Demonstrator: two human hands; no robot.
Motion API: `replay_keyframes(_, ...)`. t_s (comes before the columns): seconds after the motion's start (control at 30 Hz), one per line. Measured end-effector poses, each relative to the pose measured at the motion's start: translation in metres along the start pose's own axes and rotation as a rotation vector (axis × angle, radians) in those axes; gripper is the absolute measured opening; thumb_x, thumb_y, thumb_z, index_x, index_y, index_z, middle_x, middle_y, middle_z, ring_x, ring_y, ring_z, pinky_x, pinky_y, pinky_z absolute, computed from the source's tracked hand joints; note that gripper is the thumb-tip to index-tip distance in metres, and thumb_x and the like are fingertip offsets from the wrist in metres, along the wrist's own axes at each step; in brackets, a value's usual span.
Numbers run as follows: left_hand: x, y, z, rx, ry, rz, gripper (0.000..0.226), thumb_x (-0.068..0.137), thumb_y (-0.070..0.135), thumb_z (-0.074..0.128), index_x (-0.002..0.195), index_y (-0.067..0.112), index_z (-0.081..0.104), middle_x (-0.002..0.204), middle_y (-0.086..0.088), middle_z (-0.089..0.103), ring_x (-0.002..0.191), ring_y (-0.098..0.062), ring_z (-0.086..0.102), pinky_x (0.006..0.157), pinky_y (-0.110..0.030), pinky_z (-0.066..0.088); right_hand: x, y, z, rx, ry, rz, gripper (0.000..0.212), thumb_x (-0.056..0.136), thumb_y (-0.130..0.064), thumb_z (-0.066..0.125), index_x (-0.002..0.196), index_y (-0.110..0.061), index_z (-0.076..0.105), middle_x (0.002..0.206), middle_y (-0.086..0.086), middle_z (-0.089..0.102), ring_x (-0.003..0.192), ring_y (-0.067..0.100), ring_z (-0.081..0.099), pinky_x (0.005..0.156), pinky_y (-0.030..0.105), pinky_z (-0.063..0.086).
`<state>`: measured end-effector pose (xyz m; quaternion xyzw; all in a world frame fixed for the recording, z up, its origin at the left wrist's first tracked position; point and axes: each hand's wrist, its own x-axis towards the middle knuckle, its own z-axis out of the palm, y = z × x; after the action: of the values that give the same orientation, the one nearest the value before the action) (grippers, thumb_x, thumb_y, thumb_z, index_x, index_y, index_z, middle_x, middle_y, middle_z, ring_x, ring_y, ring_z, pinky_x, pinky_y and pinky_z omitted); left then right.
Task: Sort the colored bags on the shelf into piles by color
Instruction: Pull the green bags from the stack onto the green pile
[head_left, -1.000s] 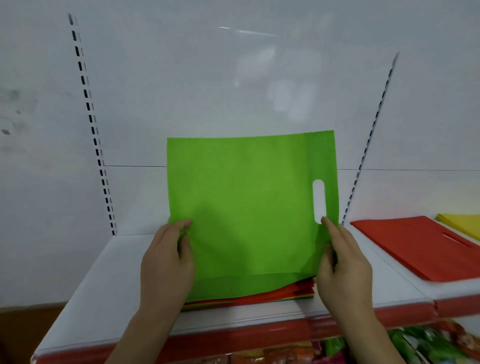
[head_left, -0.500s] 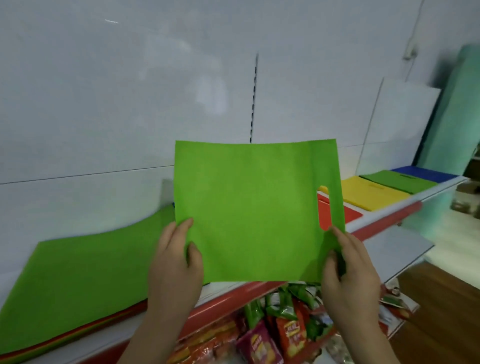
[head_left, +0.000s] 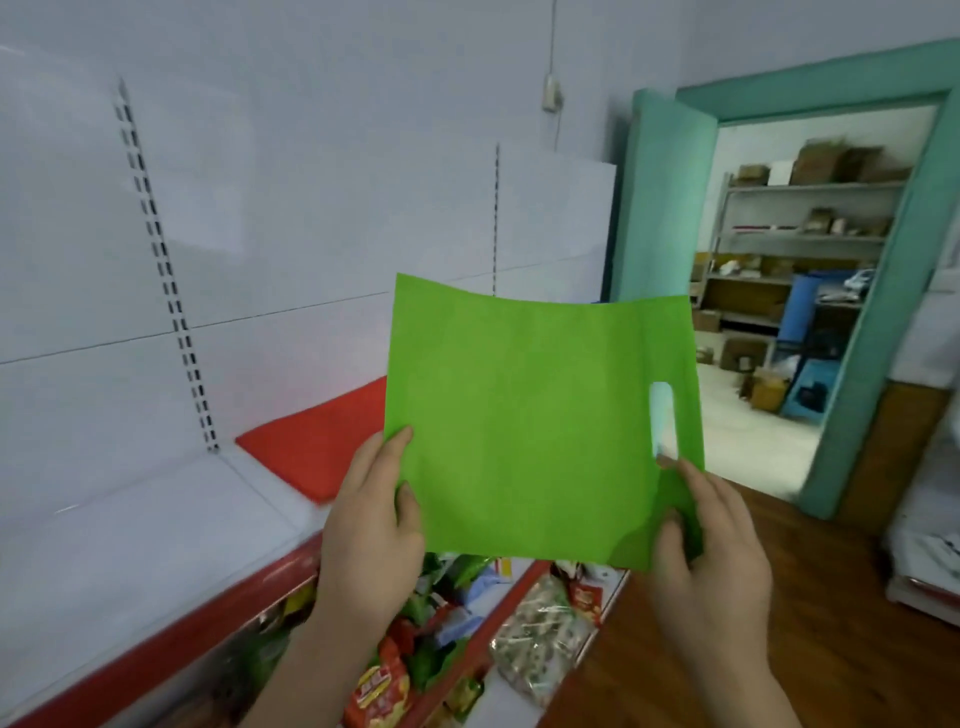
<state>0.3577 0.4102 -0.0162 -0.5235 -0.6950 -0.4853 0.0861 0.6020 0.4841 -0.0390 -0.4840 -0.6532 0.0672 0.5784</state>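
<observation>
I hold a flat green bag (head_left: 530, 415) upright in front of me, its cut-out handle slot near the right edge. My left hand (head_left: 371, 525) pinches its lower left edge, thumb on the front. My right hand (head_left: 706, 540) pinches the lower right corner just below the slot. Behind the green bag a pile of red bags (head_left: 317, 447) lies on the white shelf (head_left: 156, 545); the bag hides the pile's right part and whatever lies beyond it.
The shelf has a red front edge (head_left: 171, 639). Below it lie snack packets (head_left: 415, 639) on a lower level. At the right a teal-framed doorway (head_left: 862, 364) opens onto a storeroom with racks. Wooden floor (head_left: 779, 623) is at the lower right.
The view has swung further right along the shelf with the green bag still held in both hands. The mixed stack has left view; the red pile and the doorway now show.
</observation>
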Motion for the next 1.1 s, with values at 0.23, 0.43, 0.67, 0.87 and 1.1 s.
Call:
replay_keyframes(0.23,0.036,0.044,0.113,-0.062,-0.111,0.035,0.058,0.096,0.004,0.047,0.147,0.030,0.037,0.152,0.017,0.030,0.132,0.005,0.030,0.107,-0.014,0.016,0.052,0.087,-0.015,-0.085,0.043,0.065,0.052,0.088,0.004,0.055,0.138,-0.010,0.051,0.133,0.004,0.053,0.113,0.009,0.046,0.096,0.030,0.039)
replay_keyframes(0.43,0.089,0.054,0.218,-0.124,-0.159,0.086,0.058,0.095,0.002,0.050,0.147,0.023,0.039,0.153,0.008,0.034,0.109,0.022,0.024,0.088,0.009,0.015,0.118,0.158,0.007,-0.166,0.069,0.058,0.051,0.089,0.002,0.055,0.138,-0.010,0.051,0.130,0.003,0.053,0.110,0.020,0.054,0.091,0.039,0.049)
replay_keyframes(0.67,0.173,0.072,0.325,-0.195,-0.172,0.115,0.055,0.095,0.006,0.051,0.147,0.020,0.038,0.154,0.004,0.032,0.103,0.023,0.024,0.091,-0.005,0.024,0.212,0.221,0.045,-0.261,0.082,0.092,0.051,0.090,-0.003,0.055,0.140,-0.013,0.050,0.133,0.000,0.051,0.113,0.018,0.053,0.093,0.042,0.050)
replay_keyframes(0.87,0.225,0.083,0.406,-0.203,-0.201,0.134,0.054,0.095,0.008,0.053,0.146,0.020,0.039,0.152,0.004,0.035,0.132,-0.011,0.039,0.101,-0.022,0.030,0.273,0.279,0.068,-0.290,0.107,0.130,0.051,0.091,0.000,0.055,0.140,-0.010,0.049,0.134,0.004,0.051,0.115,0.006,0.042,0.095,0.028,0.037)
replay_keyframes(1.1,0.284,0.098,0.504,-0.175,-0.155,0.139,0.053,0.093,0.002,0.056,0.143,0.011,0.043,0.143,-0.006,0.044,0.116,0.005,0.038,0.098,-0.003,0.025,0.360,0.359,0.113,-0.219,0.056,0.099,0.051,0.091,-0.001,0.053,0.141,-0.015,0.048,0.133,-0.004,0.048,0.101,0.018,0.057,0.082,0.031,0.047)
